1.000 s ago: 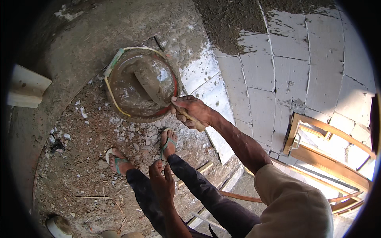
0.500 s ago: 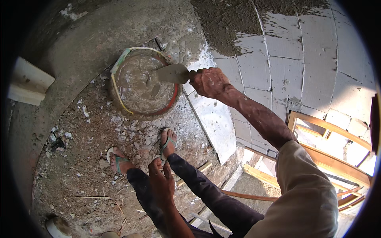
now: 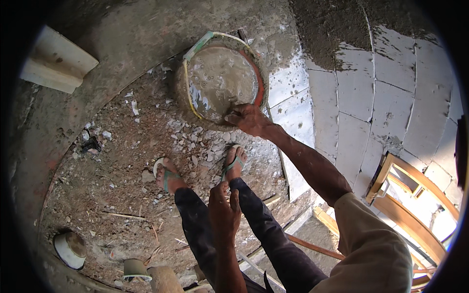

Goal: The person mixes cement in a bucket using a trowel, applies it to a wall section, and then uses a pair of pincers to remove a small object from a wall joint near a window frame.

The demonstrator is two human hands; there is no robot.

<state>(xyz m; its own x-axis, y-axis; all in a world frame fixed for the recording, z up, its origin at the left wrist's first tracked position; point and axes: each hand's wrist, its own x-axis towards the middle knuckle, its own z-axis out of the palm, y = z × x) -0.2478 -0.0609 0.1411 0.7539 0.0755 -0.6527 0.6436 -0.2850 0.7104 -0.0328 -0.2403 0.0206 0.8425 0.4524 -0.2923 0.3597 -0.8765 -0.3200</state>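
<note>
A round bucket of wet grey mortar stands on the ground ahead, a yellow and green handle lying along its rim. My right hand is closed at the bucket's near right edge, gripping a trowel whose blade is sunk in the mortar and mostly hidden. Low in front of my legs hangs my left hand, its fingers loosely bent and the thumb apart, with nothing seen in it.
A wall of pale blocks, partly coated with dark mortar, rises on the right. Rubble surrounds my sandalled feet. A white trough-like piece lies far left, a pot near left. Wooden frames stand at right.
My right hand has moved down and nearer, lowering the trowel from above the bucket's right rim into the mortar. The view has shifted, so the bucket sits further right.
</note>
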